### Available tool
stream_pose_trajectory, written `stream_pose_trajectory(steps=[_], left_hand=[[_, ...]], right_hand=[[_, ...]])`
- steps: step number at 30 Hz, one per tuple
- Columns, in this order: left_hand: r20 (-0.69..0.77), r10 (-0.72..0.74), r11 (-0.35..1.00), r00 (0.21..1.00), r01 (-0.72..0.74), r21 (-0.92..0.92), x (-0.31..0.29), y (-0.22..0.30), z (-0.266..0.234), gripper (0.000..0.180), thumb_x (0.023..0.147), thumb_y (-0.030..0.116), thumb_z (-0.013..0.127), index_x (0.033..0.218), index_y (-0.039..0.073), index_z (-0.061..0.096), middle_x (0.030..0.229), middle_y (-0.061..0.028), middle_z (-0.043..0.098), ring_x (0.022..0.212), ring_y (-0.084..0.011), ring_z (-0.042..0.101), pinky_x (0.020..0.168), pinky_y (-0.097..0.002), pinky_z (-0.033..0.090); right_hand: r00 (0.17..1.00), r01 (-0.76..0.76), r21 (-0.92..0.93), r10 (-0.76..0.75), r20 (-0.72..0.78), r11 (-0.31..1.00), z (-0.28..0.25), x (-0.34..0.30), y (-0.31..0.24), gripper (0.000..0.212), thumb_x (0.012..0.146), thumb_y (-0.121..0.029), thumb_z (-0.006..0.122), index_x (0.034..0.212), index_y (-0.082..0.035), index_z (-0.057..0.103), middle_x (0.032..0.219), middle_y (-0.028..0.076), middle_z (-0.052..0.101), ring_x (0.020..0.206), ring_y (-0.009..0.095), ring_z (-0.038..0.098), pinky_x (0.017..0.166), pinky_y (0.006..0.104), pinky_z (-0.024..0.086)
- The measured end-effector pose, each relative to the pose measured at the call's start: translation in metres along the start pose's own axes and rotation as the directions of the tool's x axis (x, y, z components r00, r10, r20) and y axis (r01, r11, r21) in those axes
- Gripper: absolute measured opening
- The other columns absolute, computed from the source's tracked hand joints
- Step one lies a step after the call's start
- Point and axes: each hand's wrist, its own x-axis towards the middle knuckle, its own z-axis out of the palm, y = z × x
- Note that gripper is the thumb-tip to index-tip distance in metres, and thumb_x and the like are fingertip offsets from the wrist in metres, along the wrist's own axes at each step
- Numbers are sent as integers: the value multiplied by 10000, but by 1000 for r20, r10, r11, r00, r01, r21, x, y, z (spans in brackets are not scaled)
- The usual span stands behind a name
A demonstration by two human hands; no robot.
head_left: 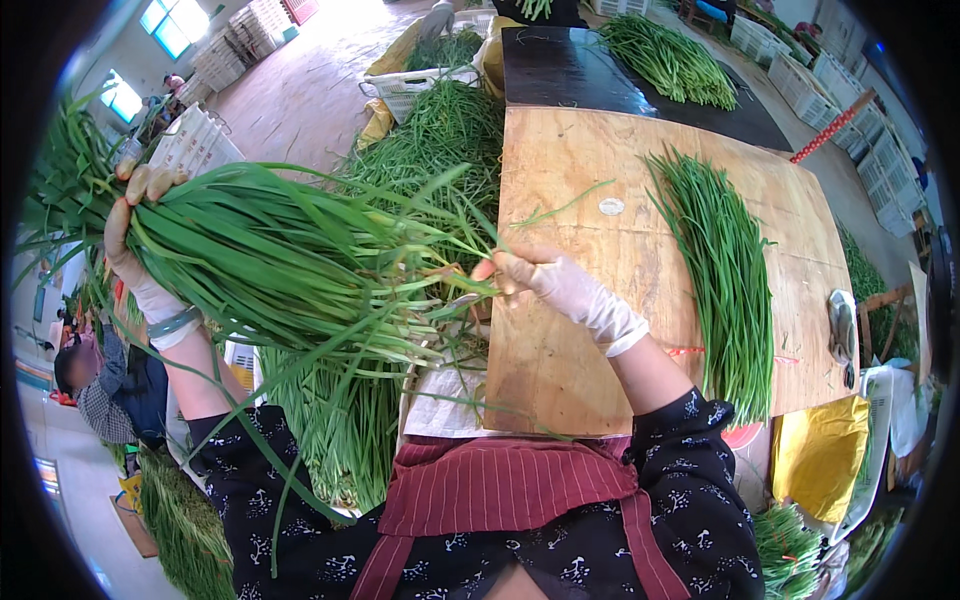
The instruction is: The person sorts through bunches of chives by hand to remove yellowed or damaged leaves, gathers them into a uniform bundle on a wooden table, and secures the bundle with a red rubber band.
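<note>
A big bunch of garlic chives (290, 250) lies across my left hand (138, 215), whose gloved fingers wrap around its leafy part at the left. The pale stem ends point right, with some dry, yellowed bits among them. My right hand (545, 282), in a thin whitish glove, pinches a few strands at those stem ends, above the left edge of the wooden board (590, 370). On the board's right half rests a neat, separate pile of garlic chives (720, 280). A loose leaf (565, 203) and a small white round piece (611, 206) lie nearby.
Loose greens (430, 140) heap up beyond the bunch, beside a white crate (425, 85). More chives sit on a black surface (570, 75) at the far side. Stacked crates (890, 180) stand right. A person (110, 390) sits at left; a gloved hand (438, 20) shows far ahead.
</note>
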Motion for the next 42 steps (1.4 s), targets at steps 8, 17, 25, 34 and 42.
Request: stream_pose_trajectory(steps=[8, 17, 25, 34, 42], left_hand=[[-229, 139, 988, 963, -121, 93, -51, 50, -29, 303, 785, 69, 553, 1045, 89, 399, 870, 13, 470, 866, -137, 448, 936, -317, 304], [-415, 230, 961, 880, -137, 242, -71, 70, -53, 272, 814, 131, 556, 1058, 53, 464, 930, -14, 520, 933, -163, 486, 871, -323, 402], [-398, 239, 948, 885, -125, 291, -15, 21, -17, 322, 799, 157, 546, 1076, 1, 492, 955, -67, 564, 1031, -217, 502, 955, -401, 385], [-422, 183, 966, 888, -82, 245, 11, 40, -47, 224, 834, 183, 473, 985, 43, 562, 936, -78, 599, 914, -232, 569, 873, -369, 447], [-253, 263, 965, 931, -258, 52, 2, 17, -44, 241, 855, 179, 442, 1055, 59, 500, 937, -27, 540, 944, -179, 525, 998, -392, 346]], right_hand=[[987, -143, -316, 110, -120, 938, -57, -23, 4, 227, 890, -218, 535, 973, -34, 638, 722, -6, 609, 613, 89, 488, 594, 239, 425], [962, 62, -865, -259, -80, 497, -46, 100, -54, 699, 793, -253, 629, 1364, -56, 276, 1357, 206, 355, 1290, 289, 302, 1042, 324, 272], [625, 769, -544, -569, 534, 335, 108, 126, -94, 840, 562, -308, 800, 1283, -148, 401, 1369, 204, 298, 1242, 350, 331, 1021, 389, 310], [959, 278, -807, -104, 263, 521, 50, 83, 22, 228, 867, -277, 517, 924, -64, 573, 814, 180, 604, 756, 346, 595, 661, 405, 480], [954, 280, -40, -274, 120, 959, 20, 102, -18, 670, 786, -298, 669, 1312, -24, 357, 1220, 116, 488, 1058, 194, 496, 924, 355, 399]])
